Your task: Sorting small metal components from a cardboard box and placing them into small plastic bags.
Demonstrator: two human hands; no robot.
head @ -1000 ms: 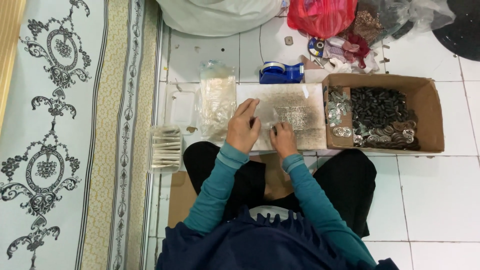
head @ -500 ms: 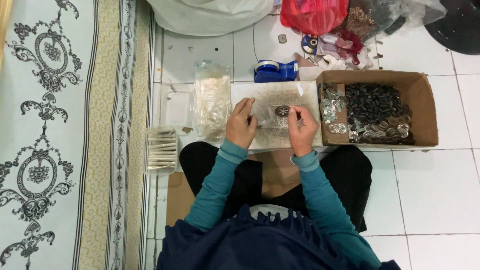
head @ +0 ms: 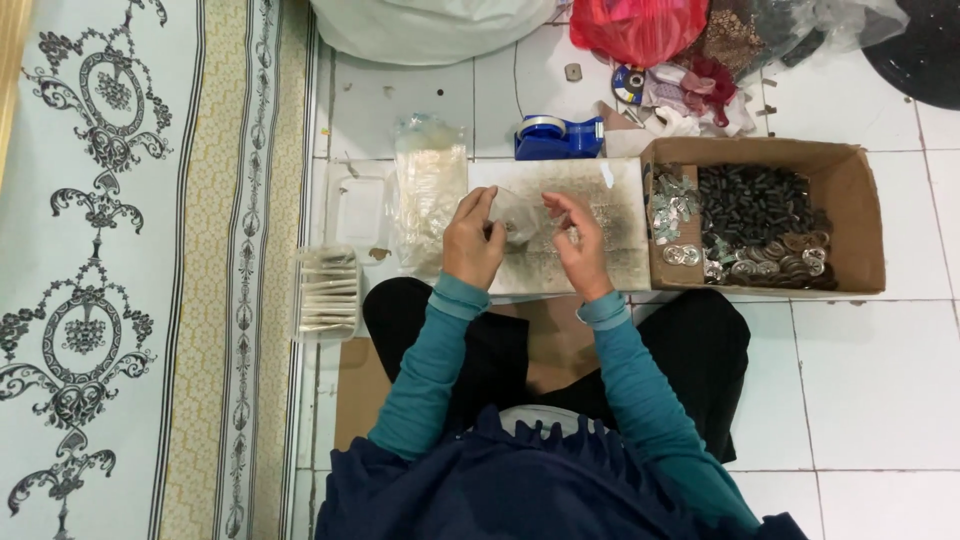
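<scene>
My left hand (head: 473,240) and my right hand (head: 580,246) are raised side by side over a stained white board (head: 620,215) on the floor. Between them is a small clear plastic bag (head: 517,216). The left hand pinches its left edge with thumb and fingers. The right hand's fingertips hover just to the right of the bag; I cannot tell whether they touch it or hold a small part. Both teal sleeves reach forward from my lap.
A cardboard box (head: 860,220) right of the board holds dark and silvery small parts. A stack of clear bags (head: 430,190) and a clear tray (head: 326,292) of filled packets lie left. A blue tape dispenser (head: 556,137), a red bag (head: 640,25) and a patterned rug (head: 110,250) surround them.
The right hand, which had been near the box, moved back left to the bag. The left hand lifted the clear bag off the board.
</scene>
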